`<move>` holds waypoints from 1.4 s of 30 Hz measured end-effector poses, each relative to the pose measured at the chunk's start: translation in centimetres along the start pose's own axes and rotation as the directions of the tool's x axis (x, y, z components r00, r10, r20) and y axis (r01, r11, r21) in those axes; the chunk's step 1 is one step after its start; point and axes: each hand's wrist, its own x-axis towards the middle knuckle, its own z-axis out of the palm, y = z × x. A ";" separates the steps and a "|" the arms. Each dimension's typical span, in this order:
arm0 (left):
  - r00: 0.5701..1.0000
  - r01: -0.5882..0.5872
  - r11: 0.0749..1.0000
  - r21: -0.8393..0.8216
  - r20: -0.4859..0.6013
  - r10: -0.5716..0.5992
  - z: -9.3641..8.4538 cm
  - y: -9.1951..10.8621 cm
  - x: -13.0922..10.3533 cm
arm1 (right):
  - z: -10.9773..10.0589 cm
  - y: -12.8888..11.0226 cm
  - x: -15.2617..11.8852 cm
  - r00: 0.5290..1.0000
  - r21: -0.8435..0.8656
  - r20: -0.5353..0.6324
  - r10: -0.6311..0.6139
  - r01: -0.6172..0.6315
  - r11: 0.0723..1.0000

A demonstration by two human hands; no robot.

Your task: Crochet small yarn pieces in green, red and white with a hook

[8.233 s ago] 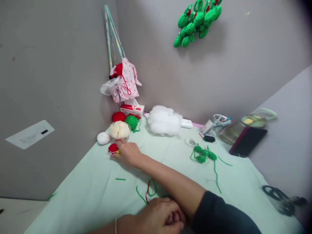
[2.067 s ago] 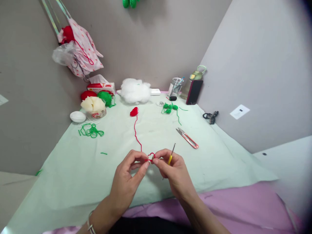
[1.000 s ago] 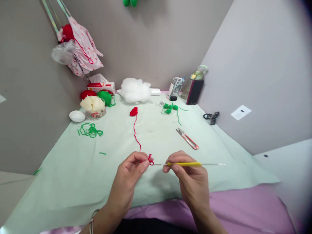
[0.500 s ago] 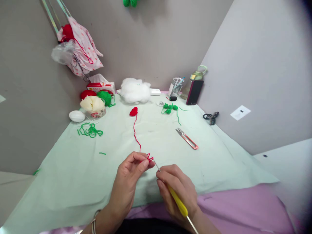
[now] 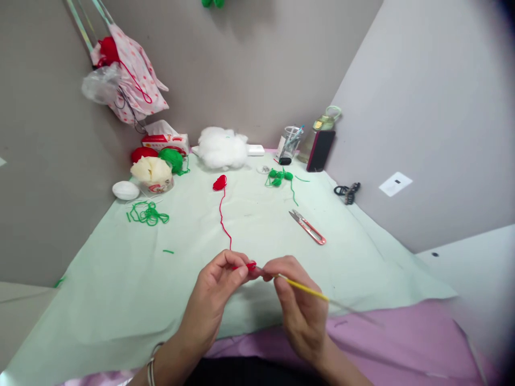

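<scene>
My left hand (image 5: 221,289) pinches a small piece of red crochet work (image 5: 250,266) between thumb and fingers. From it a red yarn strand (image 5: 221,217) runs up the cloth to a small red yarn bundle (image 5: 219,183). My right hand (image 5: 301,305) grips a crochet hook (image 5: 308,289) with a yellow handle, its rear end smeared by motion. The hook's metal tip reaches the red piece, and the fingertips of both hands are close together there. Whether a loop sits on the hook I cannot tell.
Thread snips (image 5: 308,228) lie right of my hands. Small green crocheted pieces (image 5: 280,177) are behind them. At the left are loose green yarn (image 5: 148,213) and a tub (image 5: 156,182). White stuffing (image 5: 222,147), a clear cup (image 5: 288,145) and a phone (image 5: 321,151) stand along the back.
My right hand has turned, so the hook has swung from steep to nearly level, its rear end now pointing right. The loose red loops at my left fingertips have drawn in.
</scene>
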 end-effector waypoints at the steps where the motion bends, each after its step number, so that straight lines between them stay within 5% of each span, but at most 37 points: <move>1: 1.000 0.010 1.000 0.003 0.011 -0.010 0.0 0.0 0.0 | 0.0 0.0 0.2 0.995 0.086 -0.025 0.093 -0.091 0.992; 6: 0.997 0.069 0.997 -0.024 0.046 -0.068 0.1 0.2 -0.1 | 0.3 0.6 1.0 0.863 0.492 -0.009 0.504 -0.435 0.754; 10: 0.994 0.086 0.996 -0.018 0.071 -0.084 0.1 0.2 0.0 | 0.5 1.0 1.1 0.820 0.609 0.082 0.567 -0.492 0.622; 17: 0.989 0.025 0.999 0.048 0.147 -0.032 0.2 -0.4 0.0 | 0.9 0.9 0.8 0.898 0.586 0.089 0.432 -0.398 0.706; 20: 0.997 0.036 0.999 0.040 0.070 -0.039 -0.3 -0.1 -0.1 | 0.6 0.8 1.0 0.899 0.593 0.096 0.427 -0.396 0.701; 23: 0.999 0.037 0.993 -0.108 -0.008 -0.038 -0.3 0.7 -0.2 | 0.3 0.7 1.0 0.902 0.607 0.098 0.421 -0.390 0.692; 29: 1.000 0.016 0.935 -0.355 0.029 -0.006 2.0 2.5 0.6 | 0.7 0.6 0.1 0.911 0.615 0.189 0.366 -0.400 0.680; 31: 0.996 -0.088 0.952 -0.294 -0.024 0.085 2.3 2.6 1.2 | 0.6 0.4 0.0 0.919 0.618 0.174 0.354 -0.382 0.687; 33: 0.966 -0.259 0.965 -0.037 -0.018 0.258 2.0 2.2 1.6 | 0.4 0.4 0.2 0.930 0.632 0.126 0.345 -0.343 0.695; 36: 0.901 -0.432 0.825 0.363 0.146 0.408 1.1 1.3 1.4 | 0.0 0.5 0.4 0.949 0.607 0.033 0.313 -0.268 0.749; 42: 0.980 -0.138 0.949 0.283 0.179 0.089 0.5 0.6 0.6 | 0.0 0.8 0.4 0.966 0.437 -0.059 0.253 -0.203 0.876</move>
